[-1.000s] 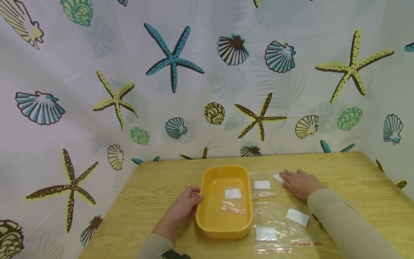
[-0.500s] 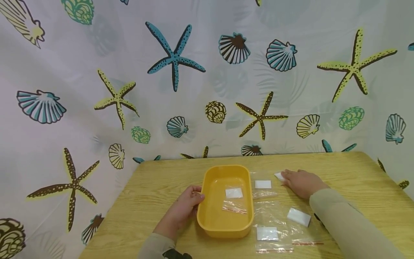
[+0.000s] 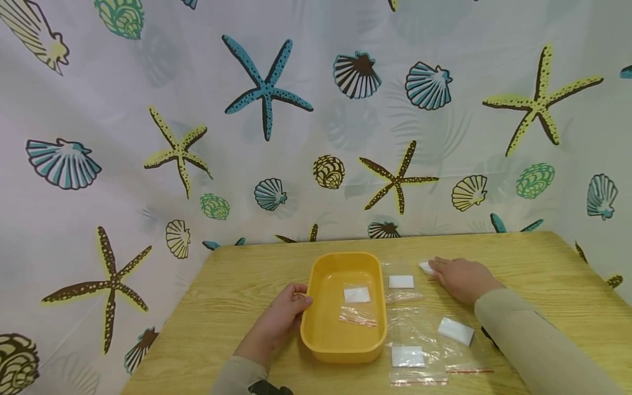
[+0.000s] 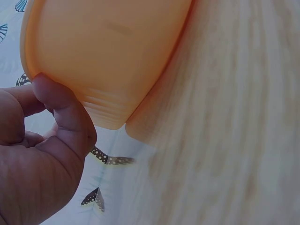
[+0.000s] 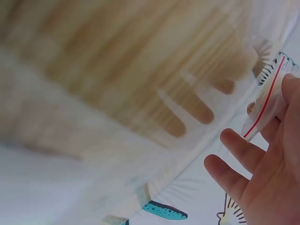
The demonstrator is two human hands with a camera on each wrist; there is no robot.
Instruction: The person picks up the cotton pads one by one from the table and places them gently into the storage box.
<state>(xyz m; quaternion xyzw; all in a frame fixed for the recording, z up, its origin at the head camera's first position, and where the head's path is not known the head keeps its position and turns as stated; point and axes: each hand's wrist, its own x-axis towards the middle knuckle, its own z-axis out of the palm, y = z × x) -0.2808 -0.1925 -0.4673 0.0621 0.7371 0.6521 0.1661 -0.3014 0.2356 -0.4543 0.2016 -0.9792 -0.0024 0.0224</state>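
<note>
The fingers of the right hand (image 3: 466,280) pinch a small clear bag (image 5: 274,101) with a red strip (image 5: 267,99), thumb on one side, while two other fingers spread loose beside it. This held bag is toward the far edge of the surface (image 3: 247,263), right of its middle, and the hand hides most of it from the head view. The fingers of the left hand (image 3: 283,307) are closed on the left rim of a yellow tub (image 3: 318,329), which sits upright near the middle of the surface.

Inside the tub lies a bag (image 3: 355,317) with a white piece (image 3: 356,295) in it. Three more bags, each with its own white piece, lie flat along the tub's right side: a back bag (image 3: 401,281) between the tub and the right hand, a front bag (image 3: 407,356) by the tub's near right corner, and a side bag (image 3: 456,332) to the right of that. The side bag lies just beside the right sleeve (image 3: 538,340), which blocks the near right part of the surface. The left sleeve (image 3: 239,378) covers a patch left of the tub.

Behind the far edge hangs a pale curtain (image 3: 345,126) printed with starfish (image 3: 266,90) and shells (image 3: 428,86), running down both sides.
</note>
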